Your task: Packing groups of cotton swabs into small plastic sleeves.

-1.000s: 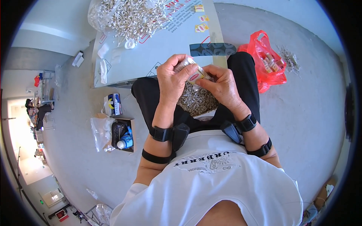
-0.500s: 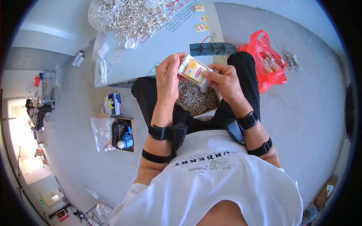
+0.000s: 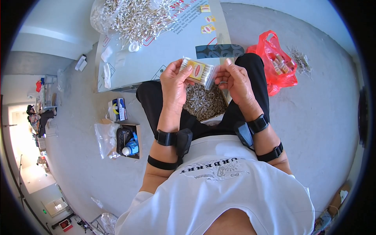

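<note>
Above the lap box of loose cotton swabs (image 3: pixel 204 102), the left hand (image 3: pixel 175 80) and right hand (image 3: pixel 235 78) pinch opposite ends of a clear swab packet (image 3: pixel 199 72) (likely light, crushable, slick film), best gripped by its short ends.

floor (image 3: pixel 321 117) grey | cardboard sheet (image 3: pixel 168 51), red bag (image 3: pixel 274 62), small box (image 3: pixel 125 135)

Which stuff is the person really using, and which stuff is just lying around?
In use:
- packet of cotton swabs, held by the left hand and right hand
- box of loose swabs on the lap

Just lying about:
- red bag
- swab pile on the board
- small carton on the floor
</note>
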The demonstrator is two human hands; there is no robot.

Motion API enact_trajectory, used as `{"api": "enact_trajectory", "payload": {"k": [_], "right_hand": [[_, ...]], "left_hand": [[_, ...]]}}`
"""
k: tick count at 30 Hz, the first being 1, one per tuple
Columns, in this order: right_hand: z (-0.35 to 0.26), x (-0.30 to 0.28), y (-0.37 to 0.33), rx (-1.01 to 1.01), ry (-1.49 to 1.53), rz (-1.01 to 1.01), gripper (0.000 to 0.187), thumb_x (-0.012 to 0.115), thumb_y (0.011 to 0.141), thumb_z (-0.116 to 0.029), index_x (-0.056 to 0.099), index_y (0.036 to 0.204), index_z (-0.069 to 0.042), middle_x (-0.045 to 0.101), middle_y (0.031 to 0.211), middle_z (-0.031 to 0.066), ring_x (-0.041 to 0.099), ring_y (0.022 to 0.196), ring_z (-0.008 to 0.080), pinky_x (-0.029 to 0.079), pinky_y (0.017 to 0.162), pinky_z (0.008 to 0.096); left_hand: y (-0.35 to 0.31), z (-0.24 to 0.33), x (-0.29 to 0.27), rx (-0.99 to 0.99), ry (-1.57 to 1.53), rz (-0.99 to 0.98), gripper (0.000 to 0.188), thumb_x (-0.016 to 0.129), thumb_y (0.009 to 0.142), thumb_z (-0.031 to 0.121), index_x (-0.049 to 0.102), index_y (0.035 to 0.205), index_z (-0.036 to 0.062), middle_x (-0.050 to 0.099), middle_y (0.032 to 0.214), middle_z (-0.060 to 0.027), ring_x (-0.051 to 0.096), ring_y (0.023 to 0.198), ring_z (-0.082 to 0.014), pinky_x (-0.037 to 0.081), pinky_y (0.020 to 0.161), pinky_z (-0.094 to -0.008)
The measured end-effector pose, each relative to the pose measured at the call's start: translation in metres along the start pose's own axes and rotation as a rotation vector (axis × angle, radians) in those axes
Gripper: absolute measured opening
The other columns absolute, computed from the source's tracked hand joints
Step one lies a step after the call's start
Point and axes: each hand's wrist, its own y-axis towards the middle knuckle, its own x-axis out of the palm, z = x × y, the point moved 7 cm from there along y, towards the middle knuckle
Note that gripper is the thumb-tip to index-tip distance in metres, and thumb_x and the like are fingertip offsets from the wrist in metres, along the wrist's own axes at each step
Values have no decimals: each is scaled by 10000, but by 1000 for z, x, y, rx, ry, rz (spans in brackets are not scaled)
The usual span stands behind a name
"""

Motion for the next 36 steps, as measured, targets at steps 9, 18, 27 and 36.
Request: {"api": "enact_trajectory", "payload": {"k": [9,18,27,36], "right_hand": [[5,13,4,-147,-228,-101,151,755,819,-107,656,809,7,614,681,-3,530,566,44,421,511,189],[-6,18,-2,-257,-235,-210,181,702,843,-39,655,1009,18,641,784,2,547,682,44,448,608,198],[-38,37,-7,-482,-261,-431,514,664,784,127,605,1257,-64,630,1146,27,587,848,77,500,754,221],[-31,34,-7,-429,-231,-371,296,697,809,74,661,1093,-3,683,988,32,624,893,76,522,817,225]], "left_hand": [[-2,0,8,70,32,-10,336,672,844,-11,549,1152,-65,674,934,-111,655,763,-151,545,591,-275],[-1,-3,10,-2,-84,-55,356,639,847,-34,537,1188,-49,674,962,-121,662,784,-171,544,600,-272],[-4,-33,18,-467,-616,-281,313,616,861,81,577,1133,-68,669,1008,-147,656,793,-202,506,516,-255],[-11,-1,23,4,88,-112,476,481,977,417,605,1140,-13,652,1004,-97,620,818,-154,501,675,-288]]}}
